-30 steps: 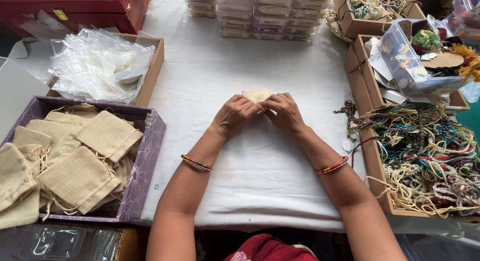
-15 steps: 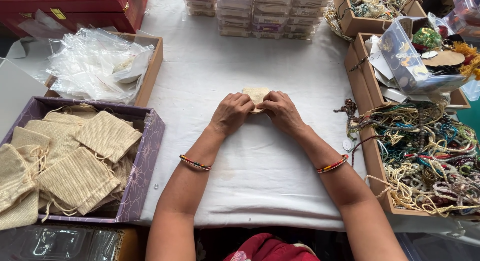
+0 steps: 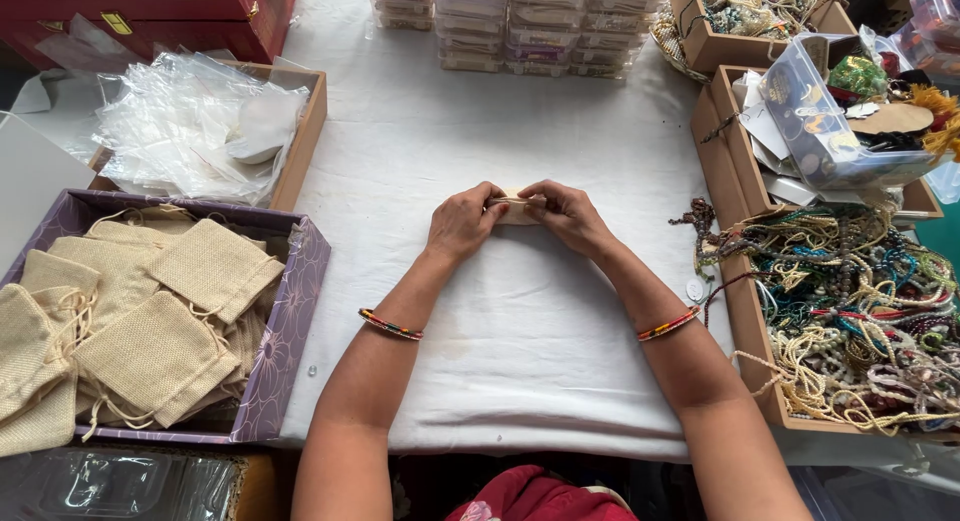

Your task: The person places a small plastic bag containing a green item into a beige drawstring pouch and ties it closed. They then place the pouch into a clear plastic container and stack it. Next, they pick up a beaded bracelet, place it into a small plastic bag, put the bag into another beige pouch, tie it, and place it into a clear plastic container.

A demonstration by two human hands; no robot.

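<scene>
A: Nearest the camera, what borders the white cloth-covered table [image 3: 480,381]?

B: At the near left, a purple floral-patterned cardboard box [image 3: 290,341] holding flat beige burlap drawstring pouches [image 3: 160,356]. At the near right, an open brown cardboard tray [image 3: 750,311] filled with tangled multicoloured bead strings [image 3: 860,311]. Each forearm carries a thin multicoloured beaded bangle at the wrist.

A: And at mid-table, the hands?

B: The left hand [image 3: 462,221] and the right hand [image 3: 568,213] meet at the table's centre, resting on the cloth. Both are curled, fingertips pinching a small pale cream cloth pouch [image 3: 516,210] between them: left hand on its left end, right hand on its right end. Only a narrow strip of the pouch shows between the fingers; whether it is open or drawn closed cannot be told.

A: Beyond the hands?

B: On the left, a shallow brown wooden tray [image 3: 310,131] heaped with clear crinkled plastic bags [image 3: 180,131]. On the right, a clear plastic tub [image 3: 830,131] lies tilted in a brown box. At the far edge, a row of stacked clear plastic compartment cases [image 3: 520,26] and, far left, dark red rectangular boxes [image 3: 150,11].
</scene>
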